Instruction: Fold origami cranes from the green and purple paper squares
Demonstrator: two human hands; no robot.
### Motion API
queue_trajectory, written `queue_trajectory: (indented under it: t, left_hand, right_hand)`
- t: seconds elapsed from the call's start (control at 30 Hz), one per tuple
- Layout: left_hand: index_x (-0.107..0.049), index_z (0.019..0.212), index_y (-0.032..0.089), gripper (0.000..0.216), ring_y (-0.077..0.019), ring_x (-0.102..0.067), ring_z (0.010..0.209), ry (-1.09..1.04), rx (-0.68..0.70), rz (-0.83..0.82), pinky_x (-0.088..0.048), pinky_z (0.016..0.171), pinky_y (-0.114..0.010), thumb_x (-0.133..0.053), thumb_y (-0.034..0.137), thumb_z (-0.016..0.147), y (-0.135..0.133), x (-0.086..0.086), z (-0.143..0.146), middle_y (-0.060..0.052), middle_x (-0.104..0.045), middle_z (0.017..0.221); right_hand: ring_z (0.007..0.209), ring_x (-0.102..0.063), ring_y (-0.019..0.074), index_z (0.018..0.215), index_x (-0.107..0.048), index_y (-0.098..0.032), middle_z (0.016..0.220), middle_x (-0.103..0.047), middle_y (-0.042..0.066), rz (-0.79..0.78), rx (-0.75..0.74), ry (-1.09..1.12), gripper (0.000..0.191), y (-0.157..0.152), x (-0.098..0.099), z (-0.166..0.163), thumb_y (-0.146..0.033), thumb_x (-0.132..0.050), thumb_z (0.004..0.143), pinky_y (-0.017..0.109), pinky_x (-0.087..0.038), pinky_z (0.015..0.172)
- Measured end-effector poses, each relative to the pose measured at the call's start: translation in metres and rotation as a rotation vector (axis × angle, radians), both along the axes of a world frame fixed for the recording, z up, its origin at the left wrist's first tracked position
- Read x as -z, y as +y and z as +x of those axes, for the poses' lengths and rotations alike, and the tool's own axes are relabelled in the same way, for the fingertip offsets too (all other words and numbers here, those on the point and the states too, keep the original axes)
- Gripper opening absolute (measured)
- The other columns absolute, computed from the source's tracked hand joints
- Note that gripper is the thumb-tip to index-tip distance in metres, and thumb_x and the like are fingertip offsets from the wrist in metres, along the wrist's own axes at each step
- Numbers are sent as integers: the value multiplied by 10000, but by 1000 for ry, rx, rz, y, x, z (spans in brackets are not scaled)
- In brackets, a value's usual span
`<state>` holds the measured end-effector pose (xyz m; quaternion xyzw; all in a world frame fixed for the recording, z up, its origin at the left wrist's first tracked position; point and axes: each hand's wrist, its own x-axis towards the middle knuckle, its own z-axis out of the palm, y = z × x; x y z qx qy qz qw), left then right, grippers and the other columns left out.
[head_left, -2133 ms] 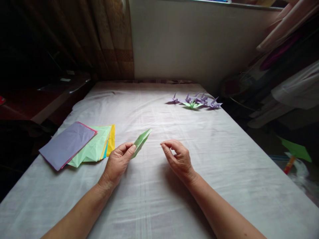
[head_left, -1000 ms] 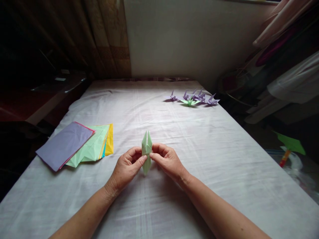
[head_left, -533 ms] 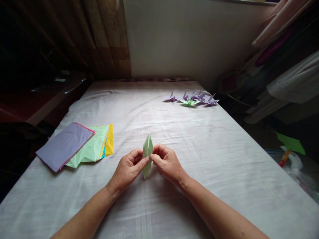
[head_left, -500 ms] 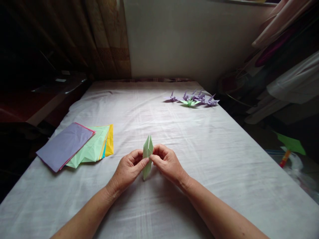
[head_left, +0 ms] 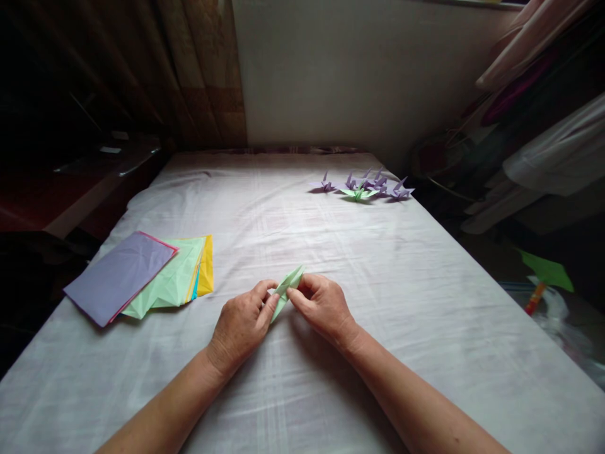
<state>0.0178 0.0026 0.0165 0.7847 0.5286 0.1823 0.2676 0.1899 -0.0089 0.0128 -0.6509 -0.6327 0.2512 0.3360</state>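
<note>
A pale green folded origami paper point(head_left: 287, 291), narrow and pointed, is held between both hands just above the cloth. Its long axis tilts, with the upper tip leaning to the right. My left hand point(head_left: 243, 321) pinches its lower left side between thumb and fingers. On the other side, my right hand point(head_left: 324, 309) grips the upper right part, its thumb lying on the front face. The fingertips behind the paper are partly hidden.
A white cloth point(head_left: 265, 214) covers the table. To the left lies a stack of coloured paper sheets point(head_left: 120, 274), purple on top. Several purple paper cranes point(head_left: 399, 190) and a green paper crane point(head_left: 358, 193) stand at the far right. Clothes point(head_left: 558, 151) hang beyond the right edge.
The green folded paper has turned from nearly upright to a slant, its top tip swinging right. Both hands have shifted their hold slightly and still grip it.
</note>
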Motion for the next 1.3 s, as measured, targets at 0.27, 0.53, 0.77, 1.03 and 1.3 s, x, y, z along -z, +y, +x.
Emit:
queue_trajectory:
  t: [0.27, 0.53, 0.77, 1.03, 1.3]
  left_hand:
    - [-489, 1164, 226, 235, -224, -715, 760, 282, -1, -42, -426, 613, -270, -431, 270, 940, 7, -10, 7, 2, -729, 809]
    - [-491, 1128, 198, 215, -239, -715, 761, 319, -34, -56, -444, 637, -281, -456, 297, 939, 13, -8, 4, -41, -728, 794]
    - [-603, 1113, 181, 261, -273, -692, 768, 537, -2, 245, -468, 624, -321, -487, 346, 947, -1, -6, -12, -91, -722, 825]
    - [-602, 1295, 230, 357, -286, -540, 1240, 272, 389, 544, -369, 1054, -465, -464, 259, 967, -16, 14, -43, -52, -654, 1296]
    - [-572, 1339, 267, 401, -299, -484, 1313, 244, 394, 477, -251, 1134, -514, -511, 311, 946, -14, 15, -47, -38, -624, 1342]
  right_hand:
    - [820, -582, 207, 811, -679, -210, 797, -691, 43, 249, 1, -235, 127, 0, 7, 7, -246, -571, 867, 348, -400, 810]
    - [1370, -403, 248, 1375, -520, -207, 1456, -503, 68, 209, -458, -469, 421, -14, 11, 2, -351, -437, 988, 468, -238, 1159]
    - [1448, -275, 270, 1456, -421, -199, 1534, -382, 61, 89, -468, -558, 561, -20, 11, 2, -493, -425, 978, 520, -137, 1195]
    - [1445, -286, 261, 1474, -393, -194, 1542, -356, 77, 67, -475, -575, 587, -21, 11, 1, -497, -428, 973, 523, -163, 1191]
    - [1440, -301, 247, 1492, -359, -202, 1548, -344, 85, 130, -595, -582, 609, -20, 10, 5, -488, -455, 963, 509, -106, 1209]
